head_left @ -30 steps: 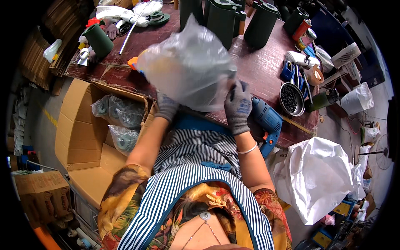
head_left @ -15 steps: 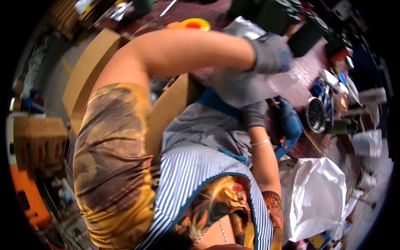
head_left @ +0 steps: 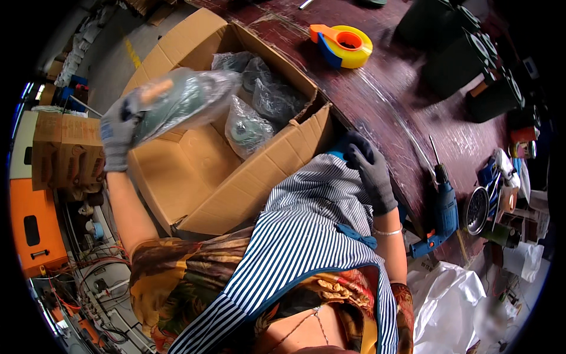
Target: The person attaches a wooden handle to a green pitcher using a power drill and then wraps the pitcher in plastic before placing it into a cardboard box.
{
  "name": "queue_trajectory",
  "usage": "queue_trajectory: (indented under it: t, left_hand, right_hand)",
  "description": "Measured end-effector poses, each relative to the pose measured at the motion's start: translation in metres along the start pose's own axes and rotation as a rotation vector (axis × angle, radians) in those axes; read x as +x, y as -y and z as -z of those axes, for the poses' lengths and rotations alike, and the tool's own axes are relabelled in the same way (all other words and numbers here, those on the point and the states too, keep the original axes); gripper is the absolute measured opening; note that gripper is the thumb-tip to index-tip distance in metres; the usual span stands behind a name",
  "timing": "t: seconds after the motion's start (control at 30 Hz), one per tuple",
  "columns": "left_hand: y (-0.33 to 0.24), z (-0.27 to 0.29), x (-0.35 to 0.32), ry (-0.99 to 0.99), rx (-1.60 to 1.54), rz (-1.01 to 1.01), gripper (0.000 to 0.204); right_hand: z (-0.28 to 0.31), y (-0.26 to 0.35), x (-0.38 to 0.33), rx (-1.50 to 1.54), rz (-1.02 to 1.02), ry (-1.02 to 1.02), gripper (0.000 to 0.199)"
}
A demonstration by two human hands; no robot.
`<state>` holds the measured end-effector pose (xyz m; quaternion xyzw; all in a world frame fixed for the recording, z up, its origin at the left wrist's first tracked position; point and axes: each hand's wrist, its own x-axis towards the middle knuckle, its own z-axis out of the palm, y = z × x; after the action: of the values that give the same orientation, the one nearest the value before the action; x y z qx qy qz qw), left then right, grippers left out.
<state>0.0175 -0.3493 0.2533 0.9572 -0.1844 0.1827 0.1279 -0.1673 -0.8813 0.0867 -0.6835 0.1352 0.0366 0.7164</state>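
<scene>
Left hand, gloved, fingers clamped on bagged green part, held over open cardboard box. Right hand empty, fingers loosely curled at counter edge. Packing step; next likely lowering beside other bagged parts.

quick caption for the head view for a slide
Gloved left hand holds a plastic-bagged green part over an open cardboard box; right hand rests on apron.

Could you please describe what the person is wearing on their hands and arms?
Both hands wear grey knitted work gloves: the left hand and the right hand. A thin silver bracelet circles the right wrist. The forearms are bare below short, patterned brown-and-yellow sleeves.
</scene>
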Motion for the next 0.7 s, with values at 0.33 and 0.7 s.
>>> queue_trajectory:
  t: [0.33, 0.7]
  left_hand:
    - [-0.03, -0.37, 0.024, 0.514, 0.277, -0.254, 0.024]
    - [-0.244, -0.205, 0.182, 0.156, 0.406, -0.486, 0.056]
  right_hand:
    - [0.009, 0.004, -0.047, -0.091, -0.174, -0.065, 0.041]
    - [0.112, -0.03, -0.195, -1.28, -0.141, -1.328, 0.079]
